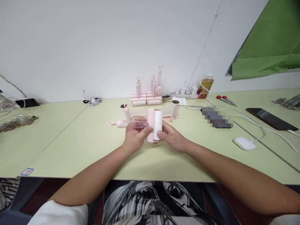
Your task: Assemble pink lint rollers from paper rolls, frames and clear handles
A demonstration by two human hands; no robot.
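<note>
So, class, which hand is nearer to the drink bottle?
Right. The right hand, on the white roll, is in front of the drink bottle and to its left; the left hand, on the pink case, is farther left.

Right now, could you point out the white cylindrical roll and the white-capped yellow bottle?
White cylindrical roll [158, 122], head view: middle of its side.
White-capped yellow bottle [206, 87], head view: middle of its body.

Smooth pink plastic curved cover runs pretty much lengthwise up the view. White cylindrical roll sits right alongside the cover's right edge, bit of red edging peeking out up top. Clear pinkish tubular handle juts left of the cover, end loop kinda blurry.
</note>
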